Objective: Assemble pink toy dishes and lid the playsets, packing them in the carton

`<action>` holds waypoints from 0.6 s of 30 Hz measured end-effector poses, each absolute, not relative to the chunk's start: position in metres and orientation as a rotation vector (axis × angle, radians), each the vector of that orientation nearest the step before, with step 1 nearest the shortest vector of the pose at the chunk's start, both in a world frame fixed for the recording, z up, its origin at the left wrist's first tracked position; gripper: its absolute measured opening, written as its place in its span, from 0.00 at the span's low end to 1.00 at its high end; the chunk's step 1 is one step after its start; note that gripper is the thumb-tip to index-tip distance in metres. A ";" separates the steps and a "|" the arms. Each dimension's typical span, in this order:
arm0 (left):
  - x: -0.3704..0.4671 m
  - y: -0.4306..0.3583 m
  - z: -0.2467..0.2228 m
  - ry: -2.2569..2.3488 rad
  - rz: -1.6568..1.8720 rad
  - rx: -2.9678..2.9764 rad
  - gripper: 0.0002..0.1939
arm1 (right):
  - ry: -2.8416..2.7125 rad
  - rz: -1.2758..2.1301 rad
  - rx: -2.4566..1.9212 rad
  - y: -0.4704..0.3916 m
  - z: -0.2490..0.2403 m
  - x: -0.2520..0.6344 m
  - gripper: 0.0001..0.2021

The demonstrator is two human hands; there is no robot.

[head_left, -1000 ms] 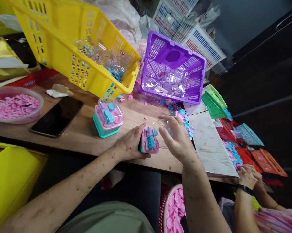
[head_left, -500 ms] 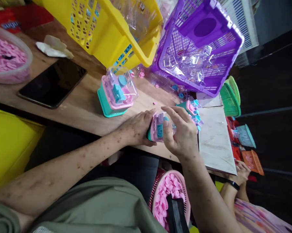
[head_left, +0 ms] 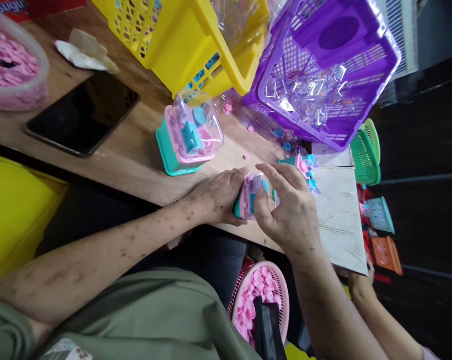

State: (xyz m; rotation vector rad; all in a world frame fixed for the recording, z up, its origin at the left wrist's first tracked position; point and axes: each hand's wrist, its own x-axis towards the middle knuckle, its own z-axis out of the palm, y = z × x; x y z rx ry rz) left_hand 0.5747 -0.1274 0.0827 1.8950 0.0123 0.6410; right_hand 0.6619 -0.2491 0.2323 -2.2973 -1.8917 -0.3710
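Note:
A small toy playset (head_left: 249, 199) with a teal base, a pink upper part and purple and teal pieces is at the table's front edge. My left hand (head_left: 223, 197) is wrapped round its base side. Bent over its other end, my right hand (head_left: 293, 207) has thumb and fingers at the clear cover, which is partly hidden by them. A similar boxed toy (head_left: 190, 135) under a clear dome stands on the table behind my left hand. Another teal and pink toy (head_left: 303, 167), without a visible dome, lies beyond my right hand.
Behind stand a yellow basket (head_left: 180, 45) and a purple basket (head_left: 338, 35) with clear plastic parts. A phone (head_left: 85, 115) and a tub of pink pieces (head_left: 41, 75) lie left. Below is a pink basket (head_left: 284, 300). A co-worker's arm (head_left: 383, 320) is at right.
The view has shifted a little, so the table things appear farther right. Both my hands stay on the toy playset. The co-worker's hand has moved mostly behind the table edge.

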 end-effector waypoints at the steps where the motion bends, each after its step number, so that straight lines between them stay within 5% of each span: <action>1: 0.574 -0.127 0.084 0.008 0.629 1.915 0.57 | -1.903 -0.368 -2.303 -0.249 0.233 0.661 0.22; 8: 0.573 -0.125 0.086 0.028 0.589 1.991 0.51 | -1.885 -0.307 -2.349 -0.245 0.237 0.656 0.19; 18: 0.577 -0.124 0.085 0.019 0.597 1.939 0.57 | -1.760 -0.095 -2.349 -0.252 0.229 0.666 0.20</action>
